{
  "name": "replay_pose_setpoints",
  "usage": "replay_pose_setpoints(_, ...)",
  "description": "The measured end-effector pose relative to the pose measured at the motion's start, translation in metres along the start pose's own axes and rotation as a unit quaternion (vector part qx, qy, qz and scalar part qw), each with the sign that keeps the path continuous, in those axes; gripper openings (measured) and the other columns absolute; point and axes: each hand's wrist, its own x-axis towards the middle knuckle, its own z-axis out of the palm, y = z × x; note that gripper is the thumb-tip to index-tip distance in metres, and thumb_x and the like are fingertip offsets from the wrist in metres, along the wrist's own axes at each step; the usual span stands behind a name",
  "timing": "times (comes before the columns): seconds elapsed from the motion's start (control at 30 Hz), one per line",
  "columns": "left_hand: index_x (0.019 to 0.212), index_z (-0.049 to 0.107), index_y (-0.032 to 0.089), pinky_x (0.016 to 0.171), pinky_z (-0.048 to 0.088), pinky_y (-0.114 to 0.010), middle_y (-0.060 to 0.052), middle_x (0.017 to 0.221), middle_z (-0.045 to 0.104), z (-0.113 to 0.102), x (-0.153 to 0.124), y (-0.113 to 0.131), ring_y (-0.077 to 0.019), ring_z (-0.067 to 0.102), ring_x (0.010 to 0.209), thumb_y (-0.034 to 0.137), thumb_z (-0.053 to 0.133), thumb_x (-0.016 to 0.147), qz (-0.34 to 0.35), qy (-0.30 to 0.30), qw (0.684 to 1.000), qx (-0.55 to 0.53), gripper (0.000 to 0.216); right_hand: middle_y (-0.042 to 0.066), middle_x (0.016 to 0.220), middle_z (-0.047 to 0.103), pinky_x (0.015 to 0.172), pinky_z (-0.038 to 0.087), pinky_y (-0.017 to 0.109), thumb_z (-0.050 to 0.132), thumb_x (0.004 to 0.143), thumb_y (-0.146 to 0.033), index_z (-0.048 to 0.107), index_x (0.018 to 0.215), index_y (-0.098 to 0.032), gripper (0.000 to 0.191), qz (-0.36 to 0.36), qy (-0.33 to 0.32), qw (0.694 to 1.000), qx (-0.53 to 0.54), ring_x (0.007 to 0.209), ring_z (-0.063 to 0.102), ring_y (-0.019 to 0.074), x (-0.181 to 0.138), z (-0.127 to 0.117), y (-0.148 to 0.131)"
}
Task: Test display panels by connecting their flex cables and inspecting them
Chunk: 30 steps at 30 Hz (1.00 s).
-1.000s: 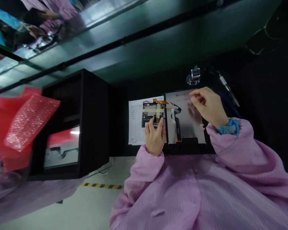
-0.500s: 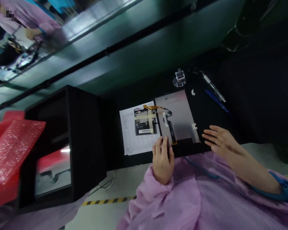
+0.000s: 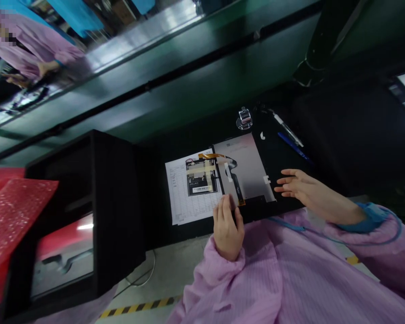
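Note:
A flat grey display panel (image 3: 251,168) lies on the black work surface, with strips of white tape on it. An orange-and-black flex cable (image 3: 219,156) runs from it to a small circuit module (image 3: 201,176) with a battery-like block, crossed by yellowish tape. Printed sheets of paper (image 3: 180,204) lie under that module. My left hand (image 3: 228,229) rests at the panel's lower left edge, fingers stretched forward and touching it. Just right of the panel, my right hand (image 3: 303,186) hovers with fingers apart and holds nothing.
A clear-based metal counter (image 3: 245,118) stands behind the panel. A pen (image 3: 288,129) and a blue tool (image 3: 294,147) lie to its right. At left is a black box (image 3: 118,216) holding another panel, with red bubble wrap (image 3: 18,220) over its side. Across the bench a co-worker's sleeve (image 3: 43,40) shows.
My right hand has shifted slightly left, closer to the panel's right edge. The left hand stays at the panel. The camera view has swung a little, bringing a bright object in at far right.

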Motion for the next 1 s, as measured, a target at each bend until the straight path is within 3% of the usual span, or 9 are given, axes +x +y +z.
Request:
replay_pose_setpoints(0.23, 0.138, 0.051, 0.01, 0.097, 0.051, -0.046, -0.021, 0.126, 0.066, 0.002, -0.006, 0.0, -0.0316, 0.062, 0.119, 0.02, 0.048, 0.1, -0.034, -0.011, 0.999, -0.04, 0.04, 0.012, 0.128, 0.062, 0.107, 0.047, 0.044, 0.063, 0.08, -0.029, 0.056, 0.125, -0.019, 0.047, 0.003, -0.01, 0.999, -0.033, 0.118, 0.059, 0.0264, 0.009, 0.003, 0.0)
replay_pose_setpoints(0.4, 0.134, 0.055, 0.016, 0.096, 0.053, -0.048, -0.018, 0.124, 0.067, -0.01, 0.0, -0.011, -0.0299, 0.063, 0.116, 0.035, 0.045, 0.102, -0.11, -0.076, 0.979, -0.152, 0.038, 0.006, 0.121, 0.067, 0.106, 0.048, 0.039, 0.061, 0.085, -0.039, 0.068, 0.117, -0.023, 0.037, -0.098, -0.047, 0.986, -0.13, 0.118, 0.059, 0.0248, -0.01, 0.013, -0.014)
replay_pose_setpoints(0.5, 0.121, 0.064, 0.02, 0.097, 0.053, -0.046, -0.014, 0.119, 0.069, -0.023, 0.022, -0.018, -0.0272, 0.065, 0.11, 0.044, 0.046, 0.102, -0.175, -0.119, 0.944, -0.253, 0.036, 0.006, 0.116, 0.067, 0.1, 0.051, 0.039, 0.057, 0.087, -0.038, 0.067, 0.119, -0.024, 0.036, -0.197, -0.075, 0.958, -0.192, 0.109, 0.062, 0.0231, -0.026, 0.034, -0.027)
replay_pose_setpoints(0.57, 0.118, 0.065, 0.021, 0.103, 0.05, -0.046, -0.012, 0.122, 0.068, -0.03, 0.042, -0.019, -0.0264, 0.063, 0.116, 0.047, 0.045, 0.101, -0.204, -0.096, 0.908, -0.352, 0.037, 0.007, 0.117, 0.065, 0.101, 0.05, 0.042, 0.054, 0.089, -0.034, 0.066, 0.119, -0.023, 0.035, -0.278, -0.093, 0.929, -0.227, 0.11, 0.06, 0.0231, -0.033, 0.054, -0.032)
replay_pose_setpoints(0.7, 0.144, 0.049, 0.027, 0.117, 0.042, -0.048, -0.008, 0.152, 0.051, -0.043, 0.075, -0.015, -0.0263, 0.047, 0.142, 0.053, 0.028, 0.103, -0.21, -0.029, 0.794, -0.57, 0.053, 0.01, 0.125, 0.06, 0.11, 0.045, 0.047, 0.049, 0.093, -0.03, 0.063, 0.127, -0.017, 0.039, -0.409, -0.151, 0.863, -0.255, 0.12, 0.053, 0.0243, -0.033, 0.091, -0.03)
replay_pose_setpoints(0.73, 0.148, 0.044, 0.029, 0.117, 0.043, -0.049, -0.007, 0.154, 0.049, -0.047, 0.08, -0.014, -0.0264, 0.047, 0.142, 0.054, 0.026, 0.103, -0.215, -0.027, 0.784, -0.582, 0.055, 0.01, 0.127, 0.059, 0.11, 0.046, 0.047, 0.048, 0.095, -0.031, 0.061, 0.129, -0.017, 0.04, -0.425, -0.173, 0.851, -0.255, 0.12, 0.052, 0.0242, -0.031, 0.098, -0.026)
replay_pose_setpoints(0.8, 0.151, 0.042, 0.032, 0.112, 0.049, -0.049, -0.007, 0.151, 0.053, -0.053, 0.084, -0.016, -0.0271, 0.053, 0.138, 0.052, 0.029, 0.103, -0.237, -0.03, 0.81, -0.536, 0.053, 0.01, 0.133, 0.055, 0.111, 0.046, 0.047, 0.045, 0.099, -0.035, 0.058, 0.135, -0.02, 0.041, -0.44, -0.2, 0.844, -0.234, 0.124, 0.05, 0.0242, -0.023, 0.107, -0.014)
replay_pose_setpoints(0.9, 0.147, 0.048, 0.03, 0.098, 0.06, -0.049, -0.009, 0.136, 0.065, -0.059, 0.083, -0.023, -0.0292, 0.063, 0.126, 0.044, 0.033, 0.103, -0.259, -0.024, 0.881, -0.394, 0.049, 0.011, 0.143, 0.048, 0.116, 0.04, 0.054, 0.041, 0.102, -0.041, 0.044, 0.145, -0.024, 0.047, -0.414, -0.155, 0.879, -0.18, 0.133, 0.044, 0.0265, -0.008, 0.118, 0.01)
replay_pose_setpoints(1.0, 0.147, 0.049, 0.025, 0.09, 0.063, -0.046, -0.013, 0.122, 0.072, -0.061, 0.08, -0.03, -0.0296, 0.069, 0.117, 0.047, 0.027, 0.104, -0.223, -0.012, 0.925, -0.308, 0.053, 0.017, 0.146, 0.045, 0.116, 0.033, 0.064, 0.042, 0.1, -0.047, 0.031, 0.151, -0.02, 0.059, -0.382, -0.129, 0.896, -0.185, 0.138, 0.038, 0.0317, 0.002, 0.128, 0.03)
